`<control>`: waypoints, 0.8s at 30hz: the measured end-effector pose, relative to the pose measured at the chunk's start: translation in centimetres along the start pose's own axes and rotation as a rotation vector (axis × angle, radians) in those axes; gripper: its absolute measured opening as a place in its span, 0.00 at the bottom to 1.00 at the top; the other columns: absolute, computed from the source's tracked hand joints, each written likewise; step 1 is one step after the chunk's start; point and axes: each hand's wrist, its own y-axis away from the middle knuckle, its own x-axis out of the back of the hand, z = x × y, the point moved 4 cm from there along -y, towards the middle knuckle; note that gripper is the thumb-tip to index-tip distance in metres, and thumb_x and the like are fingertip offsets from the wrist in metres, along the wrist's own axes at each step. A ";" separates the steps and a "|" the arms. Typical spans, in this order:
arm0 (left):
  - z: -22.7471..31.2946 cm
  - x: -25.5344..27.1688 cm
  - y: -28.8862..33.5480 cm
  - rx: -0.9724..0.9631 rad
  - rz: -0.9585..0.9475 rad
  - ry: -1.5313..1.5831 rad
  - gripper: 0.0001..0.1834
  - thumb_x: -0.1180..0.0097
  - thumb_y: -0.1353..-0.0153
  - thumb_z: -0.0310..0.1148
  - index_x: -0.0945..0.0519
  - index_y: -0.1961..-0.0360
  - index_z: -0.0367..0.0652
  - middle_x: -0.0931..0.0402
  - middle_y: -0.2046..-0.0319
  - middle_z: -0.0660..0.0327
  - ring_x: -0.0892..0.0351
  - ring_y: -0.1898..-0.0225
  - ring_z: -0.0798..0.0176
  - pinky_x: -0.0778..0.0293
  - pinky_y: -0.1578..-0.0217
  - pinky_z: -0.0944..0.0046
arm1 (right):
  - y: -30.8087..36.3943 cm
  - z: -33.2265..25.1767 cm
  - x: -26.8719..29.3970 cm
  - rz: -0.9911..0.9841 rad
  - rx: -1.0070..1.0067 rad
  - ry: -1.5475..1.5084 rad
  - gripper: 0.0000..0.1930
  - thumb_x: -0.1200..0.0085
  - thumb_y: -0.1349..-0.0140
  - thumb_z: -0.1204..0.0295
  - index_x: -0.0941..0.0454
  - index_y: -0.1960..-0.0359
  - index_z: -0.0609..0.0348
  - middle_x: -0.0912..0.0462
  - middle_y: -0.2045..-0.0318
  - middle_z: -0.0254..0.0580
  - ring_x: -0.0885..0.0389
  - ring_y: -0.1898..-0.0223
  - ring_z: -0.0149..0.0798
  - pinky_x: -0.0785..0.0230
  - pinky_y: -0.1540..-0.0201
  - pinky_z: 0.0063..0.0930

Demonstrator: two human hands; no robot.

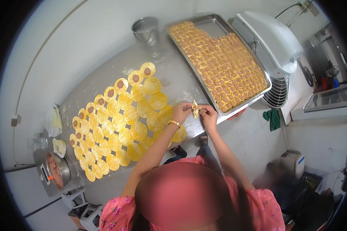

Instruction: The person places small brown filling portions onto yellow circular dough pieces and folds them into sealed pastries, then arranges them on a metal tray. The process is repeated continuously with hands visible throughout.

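Between my two hands, over the edge of the steel table, is a yellow dumpling wrapper with its sides pinched up in folds. My left hand, below a gold wristband, grips its left side. The fingers of my right hand pinch the right side. To the left, round yellow dough wrappers lie in rows. Those along the far edge carry a dab of brownish-pink filling. At the right, a large metal tray holds many folded dumplings in close rows, with bare metal at its far end.
A metal bucket stands at the back of the table. A steel bowl of filling is on a scale at the far left, near plastic bags. A large white mixer stands behind the tray. White stools are at lower left.
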 end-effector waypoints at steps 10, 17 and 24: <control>2.5 -0.1 0.5 0.049 0.083 0.413 0.07 0.47 0.45 0.20 0.28 0.65 0.38 0.30 0.54 0.60 0.25 0.60 0.68 0.22 0.62 0.68 | 0.7 -6.5 -1.0 -0.089 -0.046 -0.324 0.19 0.46 0.48 0.85 0.30 0.53 0.65 0.22 0.62 0.36 0.26 0.64 0.24 0.33 0.62 0.16; 4.4 1.2 1.9 -0.023 0.032 0.465 0.09 0.47 0.48 0.18 0.28 0.65 0.38 0.30 0.54 0.60 0.24 0.60 0.67 0.22 0.62 0.67 | -0.3 -4.1 -0.3 -0.058 -0.046 -0.180 0.16 0.51 0.51 0.89 0.23 0.59 0.67 0.23 0.63 0.33 0.26 0.64 0.25 0.34 0.61 0.17; 4.1 1.4 1.2 -0.241 0.019 -0.455 0.07 0.40 0.52 0.22 0.24 0.70 0.37 0.24 0.62 0.60 0.20 0.68 0.65 0.25 0.68 0.70 | -1.0 -3.7 -0.1 -0.116 0.044 0.341 0.17 0.47 0.53 0.87 0.22 0.59 0.63 0.24 0.67 0.39 0.26 0.69 0.29 0.33 0.66 0.20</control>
